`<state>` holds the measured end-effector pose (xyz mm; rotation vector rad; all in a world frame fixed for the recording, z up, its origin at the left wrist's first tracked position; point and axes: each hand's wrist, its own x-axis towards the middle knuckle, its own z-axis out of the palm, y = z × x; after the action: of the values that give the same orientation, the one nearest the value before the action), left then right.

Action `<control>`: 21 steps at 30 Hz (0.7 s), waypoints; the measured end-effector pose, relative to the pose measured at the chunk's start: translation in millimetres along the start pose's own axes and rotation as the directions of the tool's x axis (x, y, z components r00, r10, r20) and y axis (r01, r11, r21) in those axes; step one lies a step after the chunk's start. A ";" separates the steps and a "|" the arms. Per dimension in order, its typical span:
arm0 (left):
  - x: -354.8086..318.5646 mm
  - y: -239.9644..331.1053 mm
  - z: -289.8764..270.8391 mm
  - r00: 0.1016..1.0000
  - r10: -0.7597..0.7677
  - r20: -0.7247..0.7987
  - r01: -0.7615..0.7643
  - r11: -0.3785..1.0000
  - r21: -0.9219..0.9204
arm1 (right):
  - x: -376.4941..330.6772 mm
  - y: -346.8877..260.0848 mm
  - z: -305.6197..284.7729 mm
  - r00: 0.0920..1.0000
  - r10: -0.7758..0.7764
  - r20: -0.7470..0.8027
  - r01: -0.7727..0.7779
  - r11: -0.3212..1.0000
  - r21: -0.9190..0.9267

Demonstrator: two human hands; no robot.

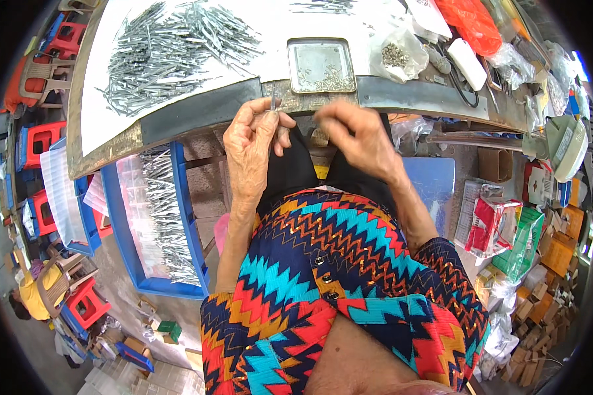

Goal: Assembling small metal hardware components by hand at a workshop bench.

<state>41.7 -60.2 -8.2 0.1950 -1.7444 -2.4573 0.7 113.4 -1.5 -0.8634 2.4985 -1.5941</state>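
My left hand (260,135) is closed in a pinch around a thin metal piece (273,101), whose end stands up above the thumb. It is held just in front of the table's near edge. To its right, my right hand (361,138) has its fingers curled, thumb and forefinger towards the left hand. Its fingertips are slightly blurred, and I cannot make out what lies between them. Beyond both hands, a square metal tray (313,56) holds many small metal parts (329,78). A large heap of thin metal strips (171,56) covers the table's left part.
A plastic bag of small metal parts (395,56) lies right of the tray. Farther right are a white box (466,64), a black cable (464,97) and a red bag (469,25). A blue crate (192,220) of metal strips stands below the table at left.
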 end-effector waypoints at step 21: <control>11.9 2.5 5.1 0.992 -0.080 0.100 0.092 0.988 -0.124 | 74.6 52.7 4.8 0.965 -0.259 0.040 0.238 0.802 -0.547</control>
<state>29.1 -58.3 -4.5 0.1457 -1.6383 -2.6716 -82.9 90.0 -30.3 -1.2748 3.0314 -0.9216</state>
